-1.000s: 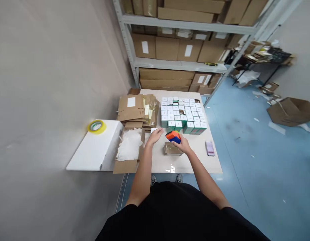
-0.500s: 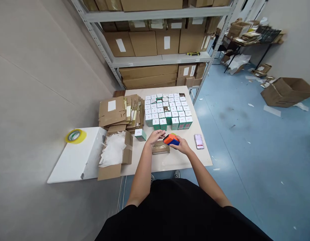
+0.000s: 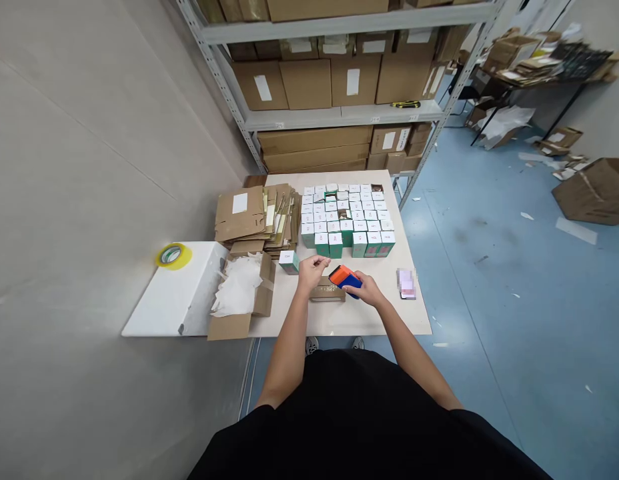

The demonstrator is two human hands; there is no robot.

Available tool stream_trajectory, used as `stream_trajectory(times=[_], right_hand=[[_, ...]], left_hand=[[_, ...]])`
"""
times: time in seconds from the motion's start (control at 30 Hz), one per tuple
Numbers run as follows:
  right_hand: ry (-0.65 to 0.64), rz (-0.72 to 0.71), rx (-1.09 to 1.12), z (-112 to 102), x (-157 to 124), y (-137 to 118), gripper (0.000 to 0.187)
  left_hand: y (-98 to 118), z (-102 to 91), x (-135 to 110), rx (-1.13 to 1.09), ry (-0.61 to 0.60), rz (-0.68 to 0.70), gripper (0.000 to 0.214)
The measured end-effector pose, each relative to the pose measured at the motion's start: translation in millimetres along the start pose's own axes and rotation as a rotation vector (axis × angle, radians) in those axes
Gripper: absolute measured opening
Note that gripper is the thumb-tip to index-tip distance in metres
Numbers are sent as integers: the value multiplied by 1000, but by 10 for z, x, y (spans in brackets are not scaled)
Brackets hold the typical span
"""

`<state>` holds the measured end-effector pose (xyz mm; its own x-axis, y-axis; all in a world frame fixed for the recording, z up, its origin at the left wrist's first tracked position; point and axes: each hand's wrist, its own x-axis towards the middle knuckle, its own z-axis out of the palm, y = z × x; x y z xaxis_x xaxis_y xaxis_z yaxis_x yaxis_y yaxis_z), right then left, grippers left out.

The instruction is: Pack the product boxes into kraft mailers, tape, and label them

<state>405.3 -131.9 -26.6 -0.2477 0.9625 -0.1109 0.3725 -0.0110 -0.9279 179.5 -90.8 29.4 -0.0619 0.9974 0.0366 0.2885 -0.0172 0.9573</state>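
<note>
My right hand (image 3: 368,288) is wrapped round an orange-and-blue tape dispenser (image 3: 345,279), held above the table with its orange end toward my left hand. Fingertips pinched together, my left hand (image 3: 312,271) is just left of the dispenser; anything between them is too small to make out. Below both hands lies a small brown cardboard box (image 3: 328,291) with shiny tape on it. A single white-and-green box (image 3: 289,261) stands left of my left hand, apart from the rows of similar white-topped boxes (image 3: 359,225) farther back.
Flattened cardboard (image 3: 239,217) is piled at the table's left, behind an open carton holding white paper (image 3: 238,283). A yellow tape roll (image 3: 173,255) rests on a white block (image 3: 164,300). A phone (image 3: 406,284) lies at right. Shelving with cartons (image 3: 305,85) stands behind the table.
The view has shifted, so the table and shelf appear farther right. My left hand and the tape dispenser have moved slightly farther apart; both hands stay above the small brown box.
</note>
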Motion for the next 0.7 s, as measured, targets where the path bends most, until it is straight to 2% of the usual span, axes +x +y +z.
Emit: stream_trajectory(times=[0.17,0.3,0.37,0.53,0.7], right_hand=[[24,55,21,98,-18,6,52],[36,91,80,184,-51,75,55],[51,101,72,224,-49,79,55],[66,124,-101,283,-3,-18,55],[42,164,-290,306,59,-162,52]], left_hand=[[83,-286,23,76,145,95,23],[74,-533,120,74,3,87,21],[13,-590,136,55,-8,82,23],[-233,-641,54,9,115,69,28],[-502,-721,13,-71,117,-85,31]])
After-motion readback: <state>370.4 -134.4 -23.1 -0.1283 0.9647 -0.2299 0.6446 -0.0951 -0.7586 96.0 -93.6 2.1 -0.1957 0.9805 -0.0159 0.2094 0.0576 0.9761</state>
